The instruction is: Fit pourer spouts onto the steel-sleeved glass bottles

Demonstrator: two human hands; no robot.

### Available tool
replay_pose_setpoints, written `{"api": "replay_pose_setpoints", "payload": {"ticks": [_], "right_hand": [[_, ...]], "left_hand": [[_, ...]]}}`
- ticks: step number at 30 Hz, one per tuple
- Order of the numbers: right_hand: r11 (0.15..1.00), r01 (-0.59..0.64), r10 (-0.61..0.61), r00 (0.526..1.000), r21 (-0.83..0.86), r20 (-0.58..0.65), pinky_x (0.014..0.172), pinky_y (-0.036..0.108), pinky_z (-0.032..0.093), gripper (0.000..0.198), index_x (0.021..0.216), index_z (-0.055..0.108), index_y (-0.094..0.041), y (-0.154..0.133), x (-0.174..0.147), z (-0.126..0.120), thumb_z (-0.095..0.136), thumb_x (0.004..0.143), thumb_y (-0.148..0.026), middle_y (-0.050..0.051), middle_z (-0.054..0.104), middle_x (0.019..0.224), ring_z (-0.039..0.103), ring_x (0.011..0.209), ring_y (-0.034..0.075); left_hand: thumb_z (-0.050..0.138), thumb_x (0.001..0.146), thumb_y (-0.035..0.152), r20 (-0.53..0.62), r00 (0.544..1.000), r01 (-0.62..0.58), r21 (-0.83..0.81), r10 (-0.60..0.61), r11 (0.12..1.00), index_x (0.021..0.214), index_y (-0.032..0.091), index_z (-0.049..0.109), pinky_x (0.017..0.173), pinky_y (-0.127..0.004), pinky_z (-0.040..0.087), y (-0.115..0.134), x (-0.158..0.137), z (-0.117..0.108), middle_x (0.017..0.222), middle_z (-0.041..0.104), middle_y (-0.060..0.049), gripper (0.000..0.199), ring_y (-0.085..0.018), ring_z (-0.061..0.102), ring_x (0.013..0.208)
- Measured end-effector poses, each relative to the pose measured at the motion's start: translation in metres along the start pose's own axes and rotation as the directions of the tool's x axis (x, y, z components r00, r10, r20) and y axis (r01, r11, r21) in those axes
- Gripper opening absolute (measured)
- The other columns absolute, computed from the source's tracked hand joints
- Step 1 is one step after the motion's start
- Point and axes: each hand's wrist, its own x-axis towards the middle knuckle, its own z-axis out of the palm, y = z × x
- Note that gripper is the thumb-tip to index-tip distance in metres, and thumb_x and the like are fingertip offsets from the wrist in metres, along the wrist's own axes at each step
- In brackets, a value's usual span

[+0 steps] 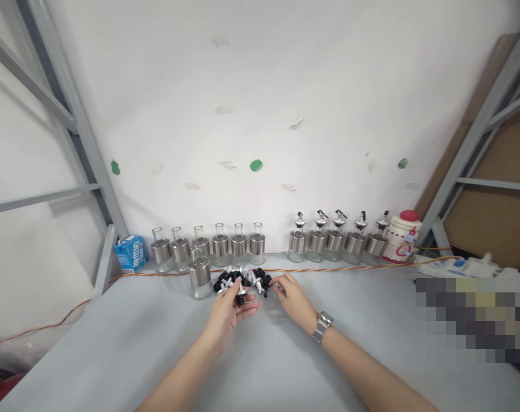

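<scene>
My left hand (228, 312) is closed around a silver-and-black bottle pourer (241, 296), its black stopper end pointing down. The fingers of my right hand (292, 297), with a watch on the wrist, pinch at the right edge of a pile of black and silver pourer parts (259, 280). Whatever lies between those fingertips is too small to make out. Left of the pile stands one open glass bottle with a steel sleeve (200, 273), nearest to my left hand. Part of the pile is hidden behind my left hand.
Several open bottles (220, 245) line the wall on the left. On the right stand several bottles with pourers fitted (318, 243), beside a white jar with a red lid (401, 237). A blue carton (131, 253) sits far left. A twisted red-yellow wire (329, 269) crosses the table's back.
</scene>
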Motion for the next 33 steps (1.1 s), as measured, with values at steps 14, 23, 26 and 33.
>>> {"api": "replay_pose_setpoints", "payload": {"ticks": [14,23,26,33], "right_hand": [[0.999,0.045,-0.044,0.99,-0.005,0.131,0.072,0.028,0.039,0.006,0.074,0.056,-0.019,-0.003,0.0,0.009,0.052,0.073,-0.014,0.002,0.053,0.078,0.05,0.078,0.017],[0.999,-0.009,0.005,0.995,0.039,0.102,0.072,0.028,0.039,0.006,0.071,0.054,-0.017,-0.003,0.0,0.01,0.05,0.072,-0.012,0.003,0.055,0.074,0.051,0.077,0.017],[0.997,-0.03,0.024,0.995,0.067,0.093,0.07,0.028,0.04,0.007,0.072,0.053,-0.017,0.0,0.0,0.011,0.048,0.072,-0.012,0.003,0.056,0.075,0.052,0.075,0.017],[0.99,-0.075,0.07,0.996,0.116,0.051,0.067,0.028,0.042,0.005,0.076,0.051,-0.018,0.008,0.001,0.01,0.046,0.076,-0.016,0.003,0.057,0.074,0.053,0.069,0.016]], "left_hand": [[0.062,0.069,0.019,0.068,0.997,-0.022,0.037,0.019,0.999,0.078,0.013,0.05,0.058,-0.026,0.051,-0.007,-0.003,0.001,0.067,0.061,-0.004,0.016,-0.015,0.064,0.055],[0.06,0.071,0.016,0.059,0.998,0.013,0.076,-0.018,0.997,0.078,0.013,0.048,0.056,-0.026,0.051,-0.007,-0.005,0.005,0.065,0.061,-0.004,0.014,-0.014,0.062,0.051],[0.059,0.071,0.016,0.059,0.998,0.017,0.08,-0.022,0.997,0.079,0.013,0.048,0.057,-0.027,0.051,-0.007,-0.005,0.005,0.065,0.061,-0.004,0.014,-0.014,0.062,0.05],[0.064,0.067,0.019,0.063,0.998,0.01,0.08,-0.015,0.997,0.077,0.014,0.049,0.059,-0.028,0.051,-0.008,-0.006,0.004,0.065,0.061,-0.003,0.019,-0.013,0.061,0.051]]}}
